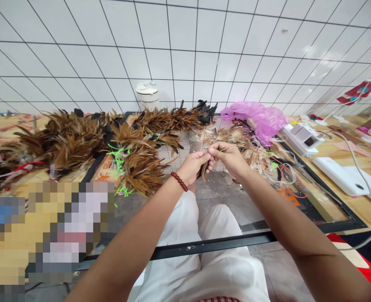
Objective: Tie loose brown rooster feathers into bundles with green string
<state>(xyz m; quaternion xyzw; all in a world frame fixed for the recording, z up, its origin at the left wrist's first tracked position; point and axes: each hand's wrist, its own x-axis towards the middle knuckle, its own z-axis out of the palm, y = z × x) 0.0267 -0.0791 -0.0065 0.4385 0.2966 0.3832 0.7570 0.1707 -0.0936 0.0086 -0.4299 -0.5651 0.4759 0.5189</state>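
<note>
My left hand [193, 167], with a dark red bead bracelet [179, 181] at its wrist, meets my right hand [226, 157] over the glass tabletop [218, 191]. Both are closed, fingertips pinched together around a small bunch of brown feathers [204, 173] that points downward. A bit of green shows by the right fingers; the bunch's upper end is hidden. To the left lie brown feather bundles [144, 167] tied with bright green string [118, 161]. Loose lighter feathers [248, 147] are scattered just beyond my right hand.
A pink plastic bag [257, 117] lies behind the loose feathers. More feather bundles [75, 134] fill the left and back. A white lidded cup [147, 94] stands by the tiled wall [185, 37]. White devices [345, 176] and a cable [366, 176] are at right. A black frame edge [210, 243] crosses above my lap.
</note>
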